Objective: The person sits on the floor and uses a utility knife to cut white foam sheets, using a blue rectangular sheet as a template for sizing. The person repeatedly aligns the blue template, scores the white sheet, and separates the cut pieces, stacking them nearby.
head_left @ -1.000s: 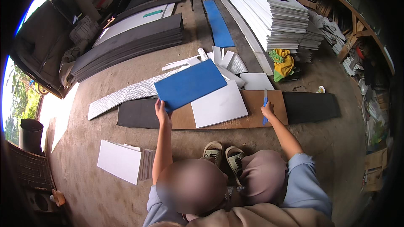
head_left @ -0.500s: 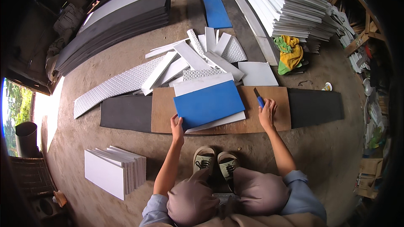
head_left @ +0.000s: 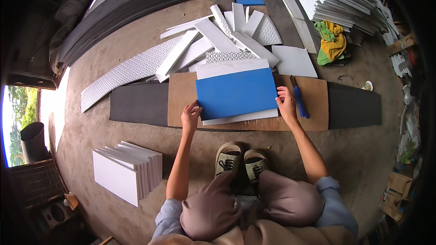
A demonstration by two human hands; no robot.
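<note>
A blue rectangular foam sheet lies slightly tilted over white foam sheets, whose edges stick out above and below it. My left hand pinches its lower left corner. At its right edge, my right hand grips with the fingers bent over the rim. A blue-handled utility knife rests just right of that hand, its blade pointing away from me. Everything here lies on a brown board, itself across a long dark mat.
White offcuts and a patterned strip are heaped beyond the board. Cut white sheets stand at near left. Larger stacks of dark sheets and white sheets flank the far side. A yellow-green cloth lies at right.
My right hand has let go of the knife, now lying on the board, and has taken the blue sheet's right edge. The sheet is turned straighter. The whole view has shifted.
</note>
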